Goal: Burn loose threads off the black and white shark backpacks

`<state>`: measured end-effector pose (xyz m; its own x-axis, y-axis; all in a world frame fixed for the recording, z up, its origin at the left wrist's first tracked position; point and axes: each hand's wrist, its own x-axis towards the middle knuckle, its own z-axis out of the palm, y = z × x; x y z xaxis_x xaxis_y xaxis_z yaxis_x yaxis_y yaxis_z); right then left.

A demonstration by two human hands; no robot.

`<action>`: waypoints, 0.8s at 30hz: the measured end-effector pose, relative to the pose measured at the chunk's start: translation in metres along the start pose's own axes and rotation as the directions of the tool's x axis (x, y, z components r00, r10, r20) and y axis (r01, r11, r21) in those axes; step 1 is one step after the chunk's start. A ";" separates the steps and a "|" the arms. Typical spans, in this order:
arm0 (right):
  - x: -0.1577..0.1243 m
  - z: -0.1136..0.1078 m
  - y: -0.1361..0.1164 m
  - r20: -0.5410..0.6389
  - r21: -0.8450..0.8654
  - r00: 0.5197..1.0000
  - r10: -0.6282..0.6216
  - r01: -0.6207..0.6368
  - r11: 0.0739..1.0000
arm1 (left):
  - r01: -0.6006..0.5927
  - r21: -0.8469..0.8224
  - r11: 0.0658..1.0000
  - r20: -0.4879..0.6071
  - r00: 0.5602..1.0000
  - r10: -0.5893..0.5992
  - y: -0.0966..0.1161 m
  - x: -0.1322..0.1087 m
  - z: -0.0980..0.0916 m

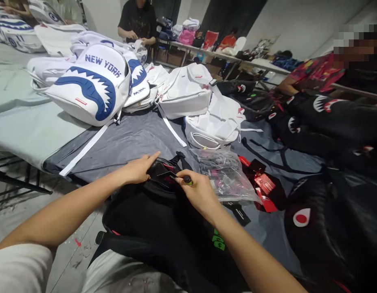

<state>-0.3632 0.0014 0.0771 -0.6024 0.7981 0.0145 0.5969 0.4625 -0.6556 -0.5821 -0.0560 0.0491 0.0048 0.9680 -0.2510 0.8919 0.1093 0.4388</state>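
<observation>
A black backpack lies across my lap and against the table edge, with a green patch on its side. My left hand grips its top edge near the handle, index finger stretched out. My right hand is closed round a small tool with a dark and yellow-green handle; its tip is hidden at the bag's top. A thin black tag lies between my hands, close to the right fingertips. Right of my hands are a clear plastic bag and red tags.
White backpacks with blue shark mouths are piled at the back left, and plain white ones in the middle. Black backpacks crowd the right. Black tags lie on the grey-covered table. Other people are across the table.
</observation>
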 end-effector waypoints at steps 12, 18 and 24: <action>0.005 0.028 -0.003 0.259 -0.430 0.966 0.021 0.096 0.898 | -0.043 -0.167 0.985 -0.052 0.998 0.035 -0.011 -0.003 0.004; 0.011 0.036 -0.020 0.410 -0.569 0.910 0.065 0.200 0.798 | -0.161 -0.474 0.866 -0.141 0.984 0.106 -0.040 -0.042 0.030; 0.019 0.048 -0.032 0.487 -0.622 0.868 0.094 0.270 0.735 | -0.161 -0.413 0.897 -0.315 0.949 0.025 -0.042 -0.055 0.067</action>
<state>-0.4195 -0.0166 0.0618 -0.7253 0.5483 -0.4163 0.6061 0.7954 -0.0084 -0.5893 -0.1292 -0.0137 -0.1160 0.9922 0.0450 0.6122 0.0358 0.7899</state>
